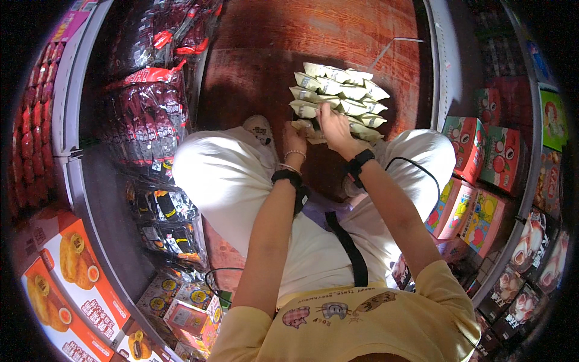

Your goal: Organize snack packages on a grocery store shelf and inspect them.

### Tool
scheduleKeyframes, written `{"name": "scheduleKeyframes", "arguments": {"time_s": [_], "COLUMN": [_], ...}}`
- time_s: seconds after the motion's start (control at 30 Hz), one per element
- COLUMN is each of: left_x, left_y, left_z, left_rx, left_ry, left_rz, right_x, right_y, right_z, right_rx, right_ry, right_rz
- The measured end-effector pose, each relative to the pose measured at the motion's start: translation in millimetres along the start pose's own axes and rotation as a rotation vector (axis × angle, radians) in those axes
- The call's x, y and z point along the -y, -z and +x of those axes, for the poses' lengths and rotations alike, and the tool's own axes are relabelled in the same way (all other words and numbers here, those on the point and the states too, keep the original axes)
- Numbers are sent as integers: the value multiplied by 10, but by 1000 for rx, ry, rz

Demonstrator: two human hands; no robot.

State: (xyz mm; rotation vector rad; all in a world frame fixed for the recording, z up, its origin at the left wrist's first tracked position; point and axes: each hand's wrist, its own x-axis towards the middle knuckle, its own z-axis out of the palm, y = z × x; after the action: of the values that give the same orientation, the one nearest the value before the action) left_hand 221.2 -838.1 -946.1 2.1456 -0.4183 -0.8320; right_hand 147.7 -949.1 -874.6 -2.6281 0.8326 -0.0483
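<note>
Pale yellow-green snack packets [350, 92] stand packed in several rows on the floor between my feet. My left hand [294, 139] is at the near left corner of the rows, its fingers around a small pale packet [304, 126] that they partly cover. My right hand [335, 129] reaches over the nearest rows, fingertips touching the packets there. Whether those fingers grip one is hidden by the hand. Both wrists wear black straps, and the left also has bracelets.
Dark plastic-wrapped snack bags [147, 113] fill the shelf at left, with printed cartons [194, 316] lower down. Red and green drink cartons [463, 145] and pink cartons [468, 212] line the right shelf. A pale strap [384, 50] rises from the floor [280, 31] behind the packets.
</note>
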Motion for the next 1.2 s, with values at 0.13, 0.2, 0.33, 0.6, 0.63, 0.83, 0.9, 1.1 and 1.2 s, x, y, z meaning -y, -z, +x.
{"name": "scheduleKeyframes", "arguments": {"time_s": [0.13, 0.2, 0.33, 0.6, 0.63, 0.83, 0.9, 1.1, 1.2], "left_x": [51, 37, 42, -930, -996, -1361, -1421, -1524, -1477], "left_y": [-124, -155, -54, 291, 352, 578, 648, 703, 641], "left_z": [32, -22, -8, -456, -530, -881, -1008, -1301, -1343], "left_rx": [-92, -103, -185, -223, -237, 113, 333, 603, 406], "left_ry": [-75, -104, -147, -548, -599, -683, -628, -445, -540], "left_rz": [-69, -76, -179, -24, 128, 87, 68, -438, -359], "right_x": [41, 48, 296, 83, 83, -203, -249, -365, -296], "right_y": [116, 198, 559, 1506, 1635, 2023, 2032, 1759, 1554], "right_z": [71, 72, -58, -206, -230, -547, -662, -1105, -1258], "right_rx": [-123, -299, -287, -683, -700, -762, -732, -316, -195], "right_ry": [60, 163, -12, -39, -40, -41, 16, -31, 40], "right_rz": [55, 106, 321, 988, 1075, 1154, 1211, 1269, 1373]}}
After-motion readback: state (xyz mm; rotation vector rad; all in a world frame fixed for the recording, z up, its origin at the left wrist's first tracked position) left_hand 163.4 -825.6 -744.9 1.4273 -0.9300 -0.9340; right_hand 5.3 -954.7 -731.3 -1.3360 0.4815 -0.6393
